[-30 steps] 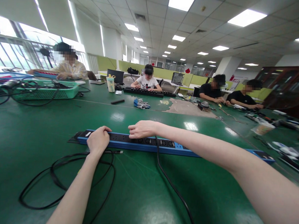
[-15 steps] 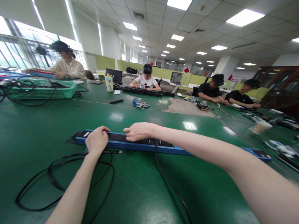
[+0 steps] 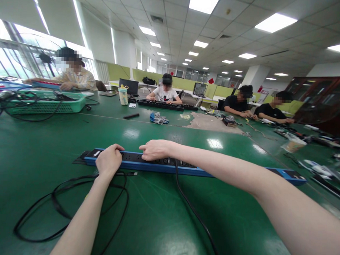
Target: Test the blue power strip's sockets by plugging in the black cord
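Okay, we have both hands on a long blue power strip [image 3: 146, 165] lying flat across the green table [image 3: 161, 224], running left to right in front of us. Our left hand [image 3: 109, 160] grips the strip near its left end, fingers curled over the top edge, palm down, closed on it. Our right hand [image 3: 155, 149] sits just right of the left one, palm down, fingers bent and pressing on the black socket face; we can't tell if it pinches a plug or only presses. A black cable [image 3: 195, 214] leaves the strip right by our right hand and runs toward us across the table. Another black cord [image 3: 58, 209] lies in loose loops under and left of our left forearm, near the strip's left end. The strip's far right end [image 3: 292, 176] shows past our right forearm.

Beyond, a green basket [image 3: 48, 104] with tangled wires sits at the far left of the table. A cup [image 3: 122, 95], a small black bar [image 3: 131, 115] and a blue-grey rag [image 3: 158, 119] lie mid-table. Four other people sit at the far side, well apart from us; one in a white shirt [image 3: 167, 94] has hands on another black strip [image 3: 165, 104].
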Demonstrator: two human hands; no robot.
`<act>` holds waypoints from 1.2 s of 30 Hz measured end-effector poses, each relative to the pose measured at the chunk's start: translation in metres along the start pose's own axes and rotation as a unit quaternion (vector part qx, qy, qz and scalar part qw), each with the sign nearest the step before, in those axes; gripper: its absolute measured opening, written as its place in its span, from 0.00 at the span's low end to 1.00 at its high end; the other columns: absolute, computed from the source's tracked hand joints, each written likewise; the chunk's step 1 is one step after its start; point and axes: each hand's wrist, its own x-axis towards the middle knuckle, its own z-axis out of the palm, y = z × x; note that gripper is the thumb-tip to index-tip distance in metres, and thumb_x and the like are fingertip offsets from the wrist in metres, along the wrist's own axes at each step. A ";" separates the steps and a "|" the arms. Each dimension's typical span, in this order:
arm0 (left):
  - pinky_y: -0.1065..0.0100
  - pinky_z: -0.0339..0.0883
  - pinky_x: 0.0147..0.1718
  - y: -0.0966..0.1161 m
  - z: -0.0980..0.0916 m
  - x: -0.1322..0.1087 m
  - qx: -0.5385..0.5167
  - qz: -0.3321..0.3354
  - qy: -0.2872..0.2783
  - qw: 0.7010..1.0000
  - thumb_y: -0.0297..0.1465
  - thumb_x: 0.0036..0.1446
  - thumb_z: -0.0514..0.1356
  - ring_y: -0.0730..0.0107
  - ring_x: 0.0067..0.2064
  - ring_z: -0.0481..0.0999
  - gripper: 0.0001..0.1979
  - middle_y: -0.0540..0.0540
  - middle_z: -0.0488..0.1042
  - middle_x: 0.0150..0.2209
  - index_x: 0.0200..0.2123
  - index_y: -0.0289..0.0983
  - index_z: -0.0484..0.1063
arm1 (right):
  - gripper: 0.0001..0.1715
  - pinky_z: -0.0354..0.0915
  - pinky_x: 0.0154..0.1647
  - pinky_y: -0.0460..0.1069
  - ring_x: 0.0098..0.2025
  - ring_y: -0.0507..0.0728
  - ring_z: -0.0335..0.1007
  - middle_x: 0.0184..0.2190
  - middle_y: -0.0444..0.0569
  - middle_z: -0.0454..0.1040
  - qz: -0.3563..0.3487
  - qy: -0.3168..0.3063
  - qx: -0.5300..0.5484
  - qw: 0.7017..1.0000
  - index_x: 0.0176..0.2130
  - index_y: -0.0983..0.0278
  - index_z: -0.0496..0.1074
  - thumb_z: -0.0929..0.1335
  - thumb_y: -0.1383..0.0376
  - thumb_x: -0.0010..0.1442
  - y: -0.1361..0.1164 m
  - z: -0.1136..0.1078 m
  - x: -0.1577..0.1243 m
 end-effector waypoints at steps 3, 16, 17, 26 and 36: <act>0.59 0.67 0.42 -0.001 0.000 0.001 -0.001 0.002 -0.002 1.000 0.32 0.66 0.51 0.53 0.43 0.79 0.19 0.42 0.83 0.43 0.46 0.47 0.83 | 0.11 0.57 0.29 0.52 0.48 0.61 0.71 0.34 0.54 0.83 -0.004 -0.003 -0.001 1.000 0.36 0.66 0.79 0.68 0.71 0.71 -0.002 -0.002 0.000; 0.59 0.67 0.43 -0.001 0.002 0.001 0.001 -0.003 -0.001 1.000 0.32 0.67 0.50 0.54 0.42 0.78 0.19 0.41 0.83 0.43 0.46 0.46 0.83 | 0.11 0.56 0.29 0.52 0.48 0.61 0.72 0.34 0.54 0.83 -0.011 0.005 -0.003 1.000 0.36 0.65 0.81 0.69 0.72 0.69 -0.003 -0.001 0.002; 0.59 0.67 0.42 -0.001 0.003 0.001 0.003 -0.003 0.001 1.000 0.32 0.67 0.50 0.53 0.42 0.78 0.20 0.41 0.83 0.43 0.46 0.46 0.83 | 0.11 0.56 0.29 0.52 0.48 0.61 0.72 0.35 0.53 0.83 -0.013 0.005 -0.003 1.000 0.36 0.64 0.81 0.69 0.71 0.69 -0.003 -0.001 0.002; 0.60 0.65 0.40 -0.005 0.005 0.004 0.000 0.012 -0.002 1.000 0.32 0.66 0.50 0.54 0.42 0.77 0.20 0.42 0.83 0.44 0.46 0.47 0.82 | 0.12 0.57 0.29 0.53 0.49 0.61 0.72 0.36 0.53 0.83 -0.003 -0.003 -0.007 1.000 0.40 0.65 0.82 0.67 0.71 0.71 0.000 0.001 -0.002; 0.60 0.64 0.38 -0.008 0.008 0.005 0.002 0.013 0.004 1.000 0.33 0.66 0.50 0.53 0.40 0.76 0.20 0.42 0.82 0.42 0.46 0.47 0.83 | 0.14 0.56 0.29 0.53 0.49 0.60 0.74 0.36 0.53 0.83 0.015 0.005 -0.014 1.000 0.41 0.64 0.80 0.65 0.71 0.73 0.004 0.003 -0.005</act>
